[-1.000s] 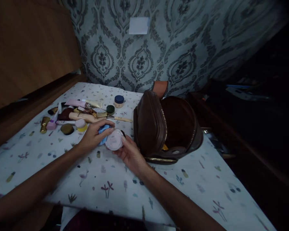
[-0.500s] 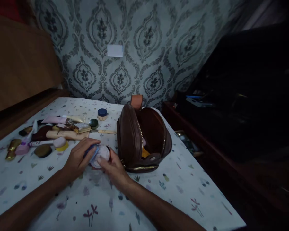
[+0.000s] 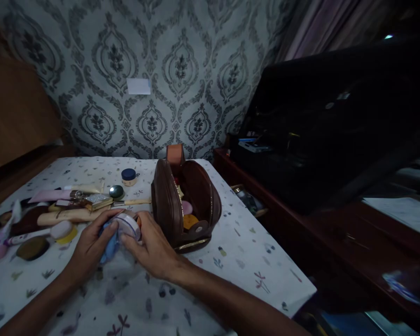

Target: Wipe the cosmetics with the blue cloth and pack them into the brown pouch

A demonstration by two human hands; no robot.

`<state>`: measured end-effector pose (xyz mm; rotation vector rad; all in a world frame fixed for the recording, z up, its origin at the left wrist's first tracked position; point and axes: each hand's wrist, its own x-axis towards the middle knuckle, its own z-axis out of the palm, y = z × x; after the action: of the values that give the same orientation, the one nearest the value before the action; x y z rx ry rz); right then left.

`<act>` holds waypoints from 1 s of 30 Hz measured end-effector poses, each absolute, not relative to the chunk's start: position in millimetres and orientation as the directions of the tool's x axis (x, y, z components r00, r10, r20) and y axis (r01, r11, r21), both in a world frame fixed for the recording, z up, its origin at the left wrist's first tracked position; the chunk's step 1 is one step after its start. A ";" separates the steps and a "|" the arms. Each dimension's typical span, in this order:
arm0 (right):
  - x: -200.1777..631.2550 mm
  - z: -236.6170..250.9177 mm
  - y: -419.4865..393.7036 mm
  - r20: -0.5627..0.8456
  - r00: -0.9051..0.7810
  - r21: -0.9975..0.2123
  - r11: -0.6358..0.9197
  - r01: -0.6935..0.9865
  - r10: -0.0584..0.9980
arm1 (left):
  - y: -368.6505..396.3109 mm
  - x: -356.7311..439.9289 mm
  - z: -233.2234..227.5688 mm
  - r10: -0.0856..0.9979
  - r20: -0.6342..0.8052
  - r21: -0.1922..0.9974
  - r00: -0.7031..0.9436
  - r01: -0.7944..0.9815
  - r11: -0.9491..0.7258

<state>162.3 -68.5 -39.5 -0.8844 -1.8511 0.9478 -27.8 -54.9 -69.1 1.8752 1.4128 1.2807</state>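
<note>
My left hand [image 3: 89, 245] and my right hand [image 3: 150, 247] both grip a small round compact [image 3: 124, 226] with a pale lid and a blue base, held just above the patterned tablecloth [image 3: 231, 252]. An open brown leather pouch [image 3: 184, 205] stands right of my hands, with a pink item and a yellow item visible inside. The pouch's zip edge lies close to my right hand's fingers.
Several cosmetics lie at the left: a blue-lidded jar [image 3: 129, 176], a dark green pot [image 3: 116, 191], a cream tube [image 3: 68, 216], a pink tube [image 3: 51, 196] and a dark oval case [image 3: 32, 247]. A dark wooden cabinet [image 3: 301, 214] stands right of the table.
The camera has swung to the right, so the table and pouch sit further left in view. Both hands kept hold of the compact, tilting it more on edge.
</note>
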 end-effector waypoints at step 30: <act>219.5 4.8 -45.1 0.459 -0.174 -0.861 0.485 0.155 0.871 | 36.8 47.2 2.0 0.871 0.343 0.919 0.351 0.064 -0.388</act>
<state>219.5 -45.1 4.8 -0.8962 -1.6414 0.8216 47.2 36.8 2.0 1.7265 0.8365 1.1419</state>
